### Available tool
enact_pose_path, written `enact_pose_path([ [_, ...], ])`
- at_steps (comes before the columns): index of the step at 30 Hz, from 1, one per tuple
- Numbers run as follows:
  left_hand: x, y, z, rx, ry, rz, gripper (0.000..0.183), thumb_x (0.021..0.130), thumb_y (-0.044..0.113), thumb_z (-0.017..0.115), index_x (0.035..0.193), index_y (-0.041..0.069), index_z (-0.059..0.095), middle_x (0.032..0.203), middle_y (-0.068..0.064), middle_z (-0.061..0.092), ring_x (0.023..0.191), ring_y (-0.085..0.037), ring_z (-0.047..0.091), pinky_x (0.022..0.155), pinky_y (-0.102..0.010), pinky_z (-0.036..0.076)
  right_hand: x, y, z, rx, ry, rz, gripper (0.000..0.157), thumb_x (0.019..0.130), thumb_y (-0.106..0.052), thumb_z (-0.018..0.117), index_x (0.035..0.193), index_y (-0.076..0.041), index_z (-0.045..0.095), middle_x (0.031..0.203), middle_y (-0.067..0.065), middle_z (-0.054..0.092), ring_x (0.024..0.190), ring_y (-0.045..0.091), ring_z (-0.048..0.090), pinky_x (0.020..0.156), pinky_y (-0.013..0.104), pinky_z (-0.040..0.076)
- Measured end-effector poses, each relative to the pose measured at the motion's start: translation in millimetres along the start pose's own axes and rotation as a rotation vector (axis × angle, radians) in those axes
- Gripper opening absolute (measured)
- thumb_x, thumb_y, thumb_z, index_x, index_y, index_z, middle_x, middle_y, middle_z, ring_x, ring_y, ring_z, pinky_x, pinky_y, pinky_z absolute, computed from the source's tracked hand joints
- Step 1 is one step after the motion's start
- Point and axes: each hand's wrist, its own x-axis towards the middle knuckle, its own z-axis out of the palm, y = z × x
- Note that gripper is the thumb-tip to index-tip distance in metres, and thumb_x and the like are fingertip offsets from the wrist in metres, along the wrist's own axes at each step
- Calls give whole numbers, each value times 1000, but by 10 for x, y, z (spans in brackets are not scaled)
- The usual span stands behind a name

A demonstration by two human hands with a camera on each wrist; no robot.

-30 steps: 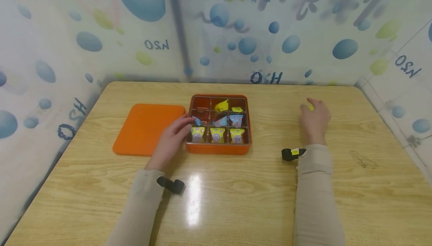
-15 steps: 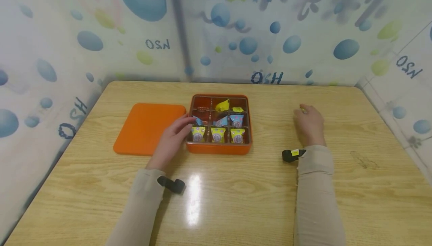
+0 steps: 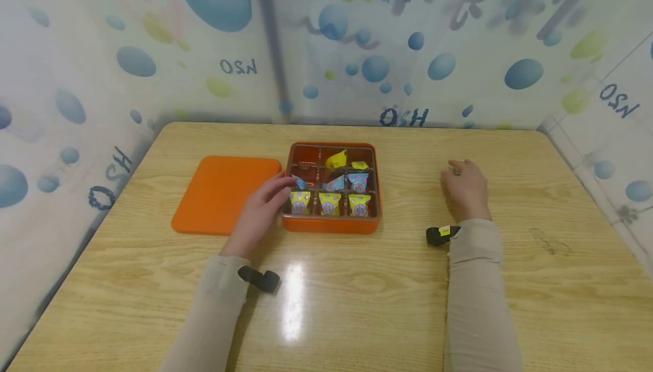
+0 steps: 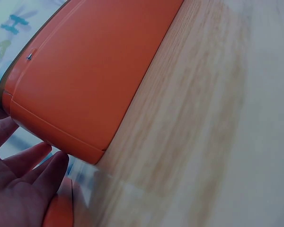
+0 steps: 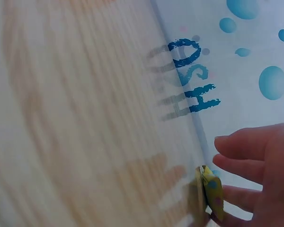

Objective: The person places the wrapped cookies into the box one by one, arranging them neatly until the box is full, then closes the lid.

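Observation:
An orange box (image 3: 331, 224) with a divided clear tray holds several wrapped candies (image 3: 329, 204), yellow and blue. My left hand (image 3: 260, 206) rests against its left side, one finger reaching over the rim. In the left wrist view, fingertips of the left hand (image 4: 23, 175) touch the box's corner (image 4: 80, 85). Right of the box, my right hand (image 3: 466, 190) is low over the table with fingers bent downward. It pinches a yellow wrapped candy (image 5: 213, 193) at the fingertips, close against the tabletop in the right wrist view; the head view mostly hides this candy.
An orange lid (image 3: 214, 196) lies flat on the wooden table (image 3: 367, 298), left of the box and partly behind the left hand. A patterned wall (image 3: 326, 49) borders the table's back edge. Black wrist cameras are strapped to both sleeves.
My right hand has moved a little left and toward me, turning its fingers down to the table with the yellow candy. The left hand, box and lid stay put.

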Motion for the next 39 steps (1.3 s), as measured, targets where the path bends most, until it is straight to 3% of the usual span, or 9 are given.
enact_pose_path([
  [7,5,-13,8,-11,0,11,31,89,42,50,117,31,56,142,4,30,131,-15,21,106,-47,14,-18,-46,30,116,-26,6,44,93,-22,41,134,-5,39,139,21,30,128,38,21,102,51,18],
  [14,1,-10,4,-23,3,9,31,89,40,50,117,30,57,142,3,31,131,-15,21,106,-46,14,-3,-80,42,78,-30,-16,43,91,-18,44,131,-2,42,136,22,35,126,40,25,101,53,21],
  [18,-43,116,-16,-36,-7,-6,30,91,33,50,119,24,57,143,0,30,131,-17,20,106,-46,13,12,-71,56,55,-37,-39,43,89,-18,51,129,-3,45,133,22,38,122,39,31,99,53,25],
  [24,-110,282,-18,-54,-12,-8,31,92,24,49,121,13,55,143,-5,29,132,-22,18,106,-47,12,18,-106,98,66,-87,-74,45,87,-17,54,129,-5,45,135,21,34,121,36,31,98,52,26],
  [39,-114,289,-3,-58,-2,-8,30,93,24,48,120,14,56,142,-4,32,132,-20,19,107,-45,12,34,-153,194,154,-94,-54,46,87,-24,53,129,-6,46,134,19,33,112,31,35,94,49,32],
])
